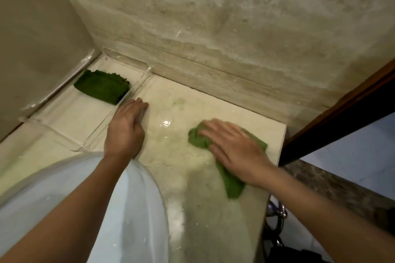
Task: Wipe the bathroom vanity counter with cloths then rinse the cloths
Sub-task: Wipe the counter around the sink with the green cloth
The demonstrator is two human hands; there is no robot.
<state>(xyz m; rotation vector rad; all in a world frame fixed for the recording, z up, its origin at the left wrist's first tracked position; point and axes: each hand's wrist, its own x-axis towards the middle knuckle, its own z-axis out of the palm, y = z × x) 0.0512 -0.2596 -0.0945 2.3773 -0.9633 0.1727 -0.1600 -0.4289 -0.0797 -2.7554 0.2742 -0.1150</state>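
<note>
Right hand point(233, 147) of mine lies spread flat, fingers fanned, palm pressing down on the crumpled light-green cloth point(229, 183); nothing is pinched, the cloth is only pinned under my palm against the pale marble surface point(177, 160). That cloth sits toward four o'clock from the middle of the surface, close to its right edge, with a tail trailing out toward six o'clock beneath my wrist.

Soft and limp, I judge it, likely damp and a little heavier for it, since the stone around it gleams wet. It should slide easily on that slick stone and bunch up if I push from one corner, so a broad flat press over its middle suits wiping. For rinsing I would gather the bunched middle in a fist.

My left hand point(125, 128) rests open, fingers together, touching the edge of the clear plastic tray point(64, 117) at ten o'clock. In that tray lies a folded dark-green cloth point(102, 86), untouched. At seven o'clock curves the white basin point(136, 209).
</note>
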